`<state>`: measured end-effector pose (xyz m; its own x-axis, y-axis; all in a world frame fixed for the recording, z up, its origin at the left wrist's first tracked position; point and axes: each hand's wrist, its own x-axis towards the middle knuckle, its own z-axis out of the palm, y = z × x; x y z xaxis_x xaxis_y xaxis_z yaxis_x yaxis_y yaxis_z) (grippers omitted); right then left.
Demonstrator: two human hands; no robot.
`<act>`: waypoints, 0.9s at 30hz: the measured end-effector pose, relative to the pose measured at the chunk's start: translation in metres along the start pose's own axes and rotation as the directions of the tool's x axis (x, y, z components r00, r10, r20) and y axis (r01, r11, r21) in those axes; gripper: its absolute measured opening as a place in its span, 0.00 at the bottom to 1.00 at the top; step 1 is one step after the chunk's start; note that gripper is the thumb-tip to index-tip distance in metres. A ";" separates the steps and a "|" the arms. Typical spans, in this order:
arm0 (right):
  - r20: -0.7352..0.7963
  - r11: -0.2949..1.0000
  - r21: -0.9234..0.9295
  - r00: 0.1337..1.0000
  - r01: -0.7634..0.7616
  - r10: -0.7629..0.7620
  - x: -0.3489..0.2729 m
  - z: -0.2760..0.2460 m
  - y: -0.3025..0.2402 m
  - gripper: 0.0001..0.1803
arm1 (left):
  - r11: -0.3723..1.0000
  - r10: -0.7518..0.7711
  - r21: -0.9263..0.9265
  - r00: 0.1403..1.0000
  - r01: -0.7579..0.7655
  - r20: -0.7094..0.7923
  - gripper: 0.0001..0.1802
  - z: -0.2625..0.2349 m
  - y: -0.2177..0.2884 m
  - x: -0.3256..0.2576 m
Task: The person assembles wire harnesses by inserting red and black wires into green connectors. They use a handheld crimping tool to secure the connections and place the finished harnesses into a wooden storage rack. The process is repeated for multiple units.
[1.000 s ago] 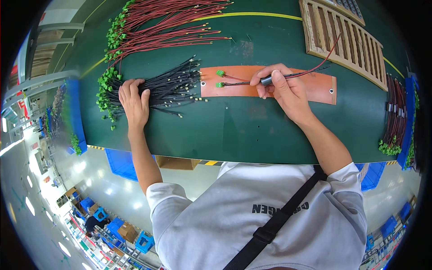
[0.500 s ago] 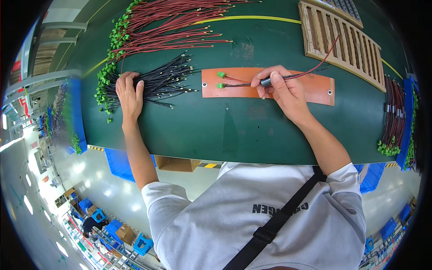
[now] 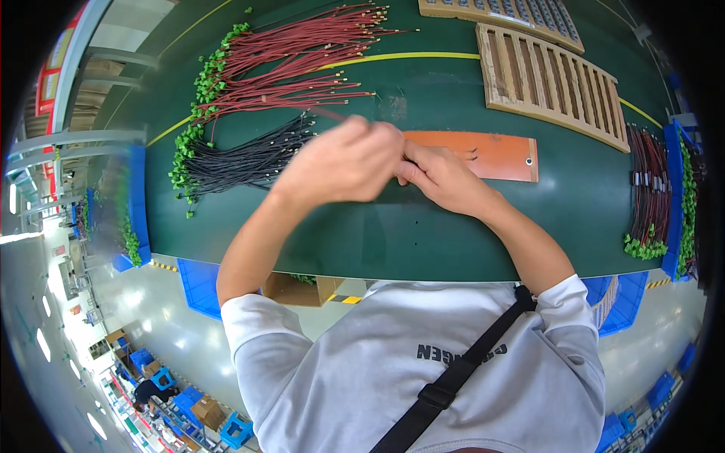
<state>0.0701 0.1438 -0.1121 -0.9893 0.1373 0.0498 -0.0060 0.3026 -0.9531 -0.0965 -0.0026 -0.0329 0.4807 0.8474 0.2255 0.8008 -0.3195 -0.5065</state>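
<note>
Here both hands meet over the orange board (image 3: 495,155): left hand (image 3: 343,162) and right hand (image 3: 445,180) pinched together, contents hidden; feed wires from the black bundle (image 3: 242,160) at nine o'clock, one at a time

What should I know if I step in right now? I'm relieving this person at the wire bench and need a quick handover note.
Left hand and right hand are together over the left end of the orange board; what they pinch is hidden.
Black wires lie in a bundle to the left, red wires fanned above them, both with green ends.
Wooden slotted rack sits beyond the board; another wire bundle at far right.
Done: cannot tell; nothing clearly shows on the board.
Left: both piles look large.
</note>
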 end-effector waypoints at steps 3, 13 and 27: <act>0.098 0.999 0.010 0.994 -0.054 0.053 0.004 -0.010 -0.001 0.17 | 0.987 -0.154 -0.039 0.987 0.153 -0.032 0.23 0.000 -0.028 -0.025; -0.220 0.997 0.020 0.973 0.079 -0.073 0.016 0.001 0.014 0.15 | 0.823 -0.562 0.014 0.812 0.567 0.159 0.19 -0.006 -0.050 -0.100; -0.151 0.770 0.631 0.960 -0.091 0.237 0.026 -0.005 0.018 0.14 | -0.605 -0.744 -0.795 0.322 0.043 0.585 0.09 0.017 0.053 -0.013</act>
<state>0.0452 0.1574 -0.1264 -0.9287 0.3463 -0.1331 -0.0070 -0.3749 -0.9270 -0.0662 -0.0232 -0.0765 -0.6501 0.7590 -0.0368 -0.1804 -0.1071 0.9777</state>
